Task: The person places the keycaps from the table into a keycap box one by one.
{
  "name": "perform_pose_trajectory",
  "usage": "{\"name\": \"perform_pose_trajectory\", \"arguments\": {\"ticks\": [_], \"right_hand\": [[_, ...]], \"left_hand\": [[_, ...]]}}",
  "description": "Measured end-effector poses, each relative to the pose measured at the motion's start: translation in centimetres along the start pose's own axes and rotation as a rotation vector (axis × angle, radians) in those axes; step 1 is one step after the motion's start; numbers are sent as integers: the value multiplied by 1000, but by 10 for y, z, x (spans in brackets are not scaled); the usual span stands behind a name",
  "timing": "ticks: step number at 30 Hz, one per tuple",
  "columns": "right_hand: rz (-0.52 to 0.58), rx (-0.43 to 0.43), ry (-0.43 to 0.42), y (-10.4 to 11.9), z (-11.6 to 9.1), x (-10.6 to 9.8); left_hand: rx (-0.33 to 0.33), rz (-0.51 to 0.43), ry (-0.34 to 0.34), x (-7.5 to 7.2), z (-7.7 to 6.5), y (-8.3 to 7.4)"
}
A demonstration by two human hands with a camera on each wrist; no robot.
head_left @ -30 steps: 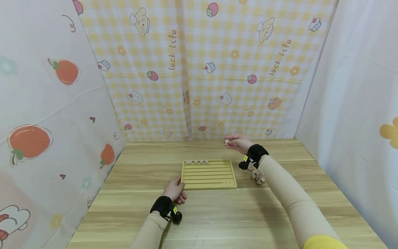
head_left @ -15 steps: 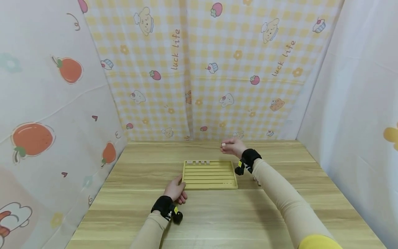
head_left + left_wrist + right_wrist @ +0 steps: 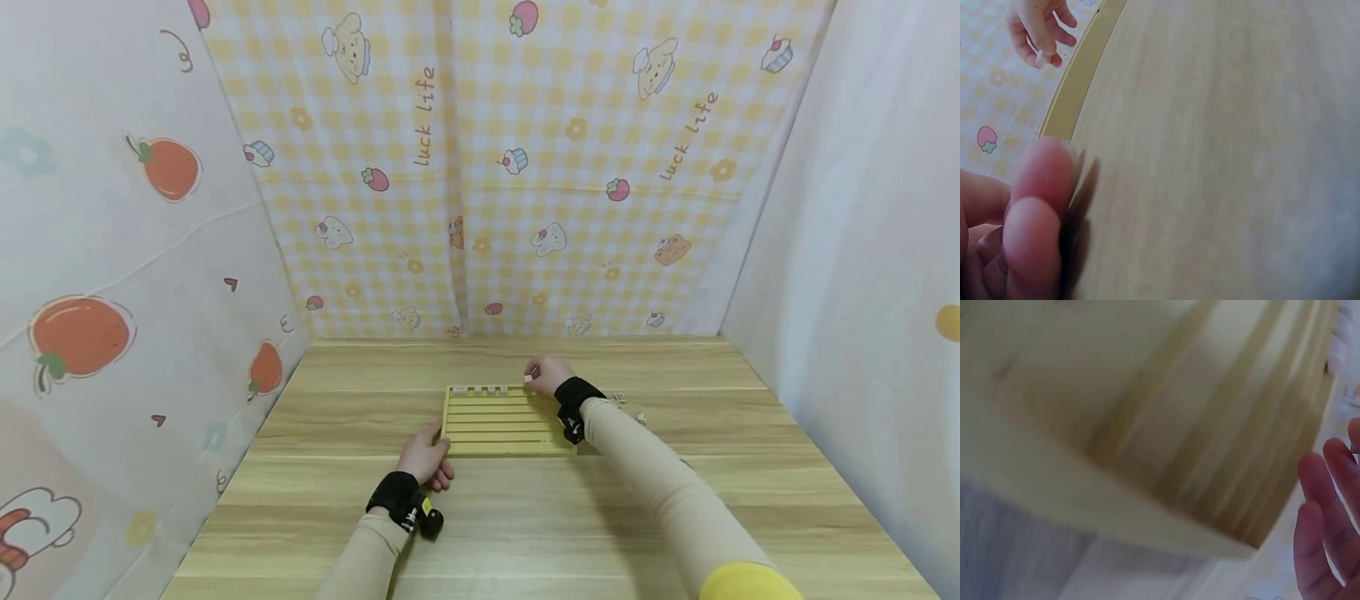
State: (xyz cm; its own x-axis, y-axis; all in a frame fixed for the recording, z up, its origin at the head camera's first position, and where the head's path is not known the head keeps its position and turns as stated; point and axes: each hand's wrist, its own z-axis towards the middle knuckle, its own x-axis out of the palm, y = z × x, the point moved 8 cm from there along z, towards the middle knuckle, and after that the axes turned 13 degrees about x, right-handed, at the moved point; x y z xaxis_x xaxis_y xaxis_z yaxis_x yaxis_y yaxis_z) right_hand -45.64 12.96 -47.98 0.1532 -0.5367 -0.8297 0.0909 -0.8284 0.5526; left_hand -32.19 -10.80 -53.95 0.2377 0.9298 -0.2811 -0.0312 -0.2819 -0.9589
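Note:
A yellow ridged tray [image 3: 498, 422] lies on the table, its ridges running left to right. Several small pale letter blocks [image 3: 491, 390] stand along its top row. My left hand [image 3: 423, 458] holds the tray's front left corner with thumb and finger; the left wrist view shows curled fingertips [image 3: 1032, 244] beside the tray's yellow side [image 3: 1075, 84]. Over the far edge, to the right of the row, my right hand [image 3: 550, 375] pinches one small pale block [image 3: 528, 379] between thumb and finger. In the right wrist view the right fingers [image 3: 1313, 487] show, but this block is hidden.
More small blocks [image 3: 641, 419] lie on the wooden table [image 3: 525, 525] right of the tray, partly behind the right forearm [image 3: 652, 467]. A checked cloth [image 3: 525, 275] hangs behind the table, with white cloths at both sides.
The right hand has come down and left with its pinched block, from behind the tray to the tray's far edge. The left hand and tray keep their place.

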Motion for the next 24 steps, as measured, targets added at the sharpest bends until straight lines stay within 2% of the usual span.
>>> {"name": "perform_pose_trajectory", "arguments": {"ticks": [6, 15, 24], "right_hand": [[-113, 3, 9, 11, -2, 12], [-206, 35, -11, 13, -1, 23], [-263, 18, -19, 19, -5, 23]], "left_hand": [[-1, 4, -5, 0, 0, 0], [-15, -5, 0, 3, 1, 2], [19, -10, 8, 2, 2, 3]]}}
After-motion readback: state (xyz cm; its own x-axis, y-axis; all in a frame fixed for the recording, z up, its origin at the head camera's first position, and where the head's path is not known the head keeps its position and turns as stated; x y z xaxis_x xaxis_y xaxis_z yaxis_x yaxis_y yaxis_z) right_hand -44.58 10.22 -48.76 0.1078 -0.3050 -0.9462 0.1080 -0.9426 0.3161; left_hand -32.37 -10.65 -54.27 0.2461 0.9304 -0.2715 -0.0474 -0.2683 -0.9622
